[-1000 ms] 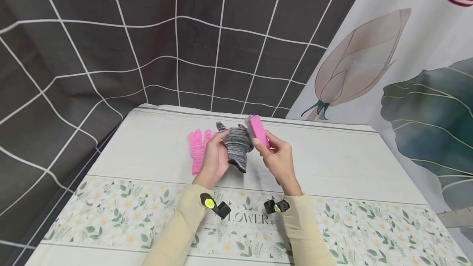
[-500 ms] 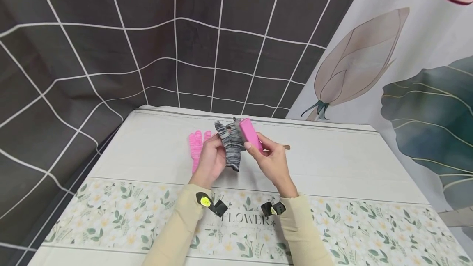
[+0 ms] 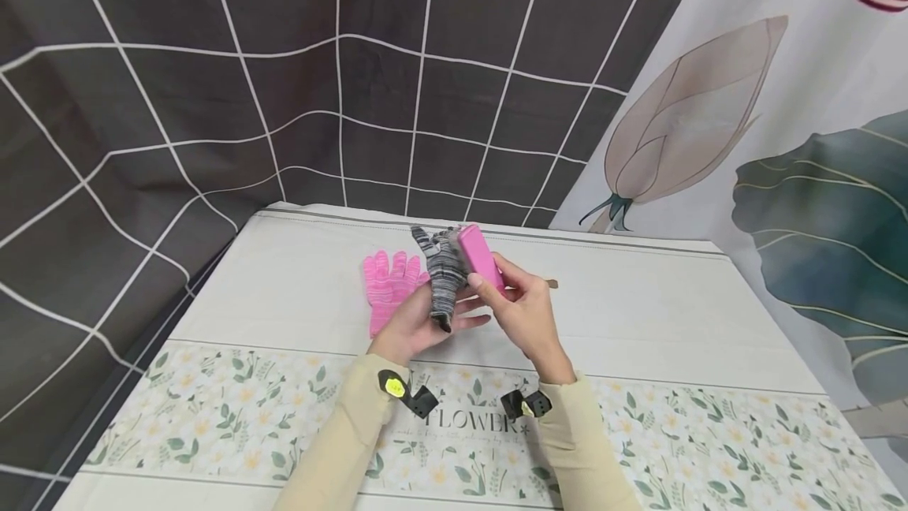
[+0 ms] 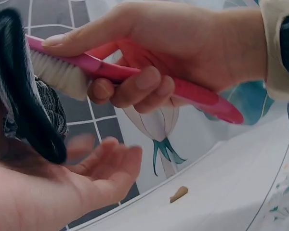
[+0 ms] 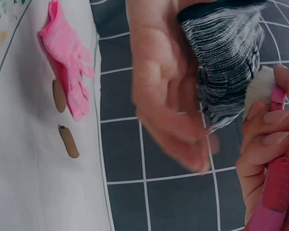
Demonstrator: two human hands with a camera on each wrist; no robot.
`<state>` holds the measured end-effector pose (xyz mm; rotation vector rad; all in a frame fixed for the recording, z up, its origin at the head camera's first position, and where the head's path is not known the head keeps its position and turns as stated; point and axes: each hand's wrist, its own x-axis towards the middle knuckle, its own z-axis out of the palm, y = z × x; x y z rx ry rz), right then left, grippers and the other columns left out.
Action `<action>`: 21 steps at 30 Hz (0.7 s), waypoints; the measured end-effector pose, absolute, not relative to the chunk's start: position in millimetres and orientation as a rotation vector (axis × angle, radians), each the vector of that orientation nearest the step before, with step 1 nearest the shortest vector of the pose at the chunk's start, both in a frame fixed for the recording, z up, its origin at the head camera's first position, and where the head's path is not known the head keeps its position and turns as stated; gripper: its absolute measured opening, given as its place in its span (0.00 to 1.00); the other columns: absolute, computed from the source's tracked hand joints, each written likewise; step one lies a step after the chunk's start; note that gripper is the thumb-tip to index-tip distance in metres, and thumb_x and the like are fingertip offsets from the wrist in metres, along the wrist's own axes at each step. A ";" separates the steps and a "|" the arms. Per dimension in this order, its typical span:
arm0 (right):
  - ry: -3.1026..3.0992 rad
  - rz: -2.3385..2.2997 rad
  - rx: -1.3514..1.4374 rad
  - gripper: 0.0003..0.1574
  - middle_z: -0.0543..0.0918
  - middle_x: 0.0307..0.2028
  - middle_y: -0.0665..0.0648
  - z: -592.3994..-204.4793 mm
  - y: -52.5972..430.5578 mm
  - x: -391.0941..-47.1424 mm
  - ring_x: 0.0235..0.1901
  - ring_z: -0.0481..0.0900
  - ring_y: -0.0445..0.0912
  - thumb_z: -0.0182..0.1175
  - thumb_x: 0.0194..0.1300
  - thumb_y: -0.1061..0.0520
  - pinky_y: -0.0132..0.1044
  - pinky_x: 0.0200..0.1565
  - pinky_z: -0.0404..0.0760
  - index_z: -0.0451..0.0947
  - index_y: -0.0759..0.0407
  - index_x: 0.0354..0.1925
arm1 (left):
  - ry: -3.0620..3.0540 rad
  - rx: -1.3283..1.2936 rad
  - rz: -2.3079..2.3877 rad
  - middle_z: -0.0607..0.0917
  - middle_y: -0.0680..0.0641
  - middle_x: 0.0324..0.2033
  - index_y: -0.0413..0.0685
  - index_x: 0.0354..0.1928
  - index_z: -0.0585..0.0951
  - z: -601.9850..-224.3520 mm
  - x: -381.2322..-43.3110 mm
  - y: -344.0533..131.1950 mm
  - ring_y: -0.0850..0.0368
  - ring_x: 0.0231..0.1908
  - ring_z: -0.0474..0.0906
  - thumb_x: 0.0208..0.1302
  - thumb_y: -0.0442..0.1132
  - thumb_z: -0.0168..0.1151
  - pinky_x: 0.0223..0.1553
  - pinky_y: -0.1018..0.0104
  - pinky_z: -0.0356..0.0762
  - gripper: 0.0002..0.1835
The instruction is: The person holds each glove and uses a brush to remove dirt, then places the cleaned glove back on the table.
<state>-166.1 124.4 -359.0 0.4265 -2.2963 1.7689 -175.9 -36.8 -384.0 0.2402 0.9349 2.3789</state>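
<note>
A grey-and-black striped knit glove (image 3: 444, 270) stands upright over the palm of my left hand (image 3: 418, 326). That hand's fingers are spread and fairly straight beneath it, blurred in the wrist views; the thumb is hidden. My right hand (image 3: 521, 310) grips a pink brush (image 3: 479, 255) round its handle, thumb along the back. In the left wrist view the brush's white bristles (image 4: 58, 74) are against or very near the glove, whose dark cuff (image 4: 24, 91) faces the camera. A pink glove (image 3: 390, 286) lies on the table, left of my left hand.
The table has a white cloth (image 3: 638, 306) with a floral band across its front. Two small brown objects (image 5: 69, 142) lie on it in the right wrist view. A dark grid-patterned curtain (image 3: 383, 101) hangs behind, and a leaf-printed white one (image 3: 709, 180) at right.
The striped glove and brush have shifted slightly left. My left hand has turned palm up and its fingers have spread out under the glove. My right hand keeps hold of the brush.
</note>
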 end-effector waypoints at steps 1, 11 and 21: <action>-2.299 1.763 0.430 0.30 0.83 0.35 0.63 -358.9 124.4 -166.0 0.21 0.79 0.53 0.66 0.55 0.52 0.30 0.15 0.71 0.74 0.57 0.56 | 0.927 0.251 2.379 0.80 0.49 0.46 0.51 0.66 0.61 -384.4 -176.1 -36.8 0.51 0.54 0.72 0.50 0.55 0.65 0.63 0.45 0.59 0.41; -2.271 1.713 0.425 0.27 0.83 0.31 0.62 -358.6 128.2 -166.9 0.14 0.72 0.42 0.66 0.55 0.53 0.28 0.14 0.69 0.76 0.55 0.55 | 0.902 0.148 2.574 0.82 0.49 0.39 0.49 0.44 0.77 -387.6 -184.7 -40.6 0.56 0.40 0.79 0.68 0.41 0.48 0.44 0.61 0.79 0.09; -2.243 1.724 0.262 0.28 0.82 0.30 0.61 -359.3 135.0 -171.3 0.16 0.73 0.42 0.67 0.54 0.49 0.30 0.14 0.72 0.77 0.54 0.53 | 1.251 -0.411 2.727 0.82 0.45 0.37 0.41 0.49 0.73 -383.4 -187.8 -41.6 0.54 0.36 0.81 0.56 0.33 0.61 0.43 0.59 0.81 0.17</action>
